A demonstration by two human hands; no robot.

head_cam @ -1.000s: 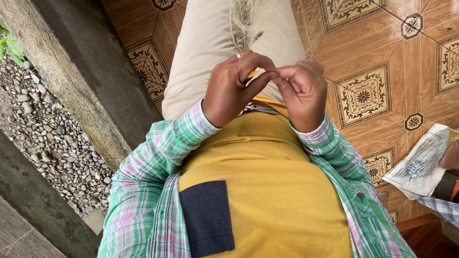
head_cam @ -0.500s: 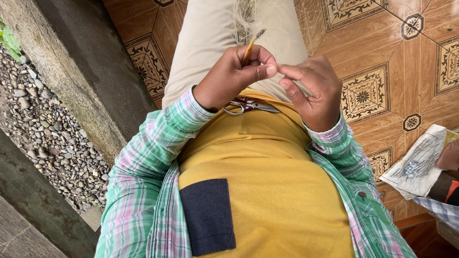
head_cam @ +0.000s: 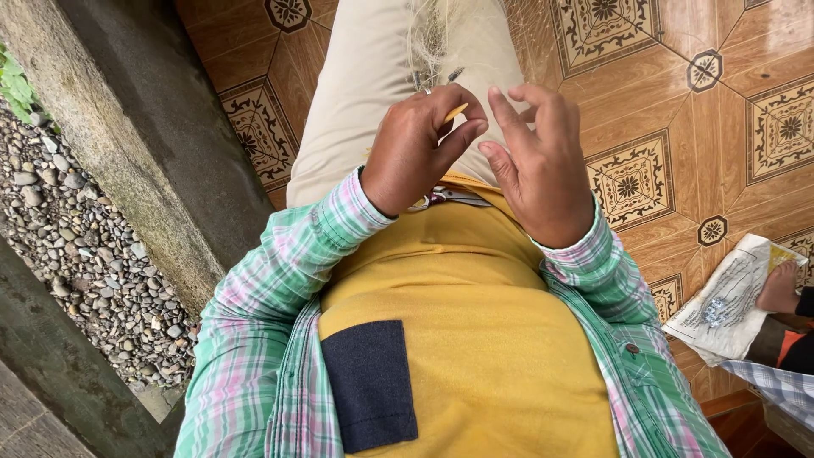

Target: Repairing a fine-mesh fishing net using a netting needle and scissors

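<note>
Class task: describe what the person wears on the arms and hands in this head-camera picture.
Both arms are covered by long sleeves of a plaid shirt in green, pink and white, with buttoned cuffs at the wrists. The left hand is bare except for a silver ring on one finger. The right hand is bare, with no ring visible.

This was a home porch or veranda at the edge of a yard. Glossy patterned floor tiles (head_cam: 644,170) lay beneath and right of the grip, a concrete ledge (head_cam: 144,144) ran left of it, and loose pebbles (head_cam: 76,246) spread farther left.
</note>
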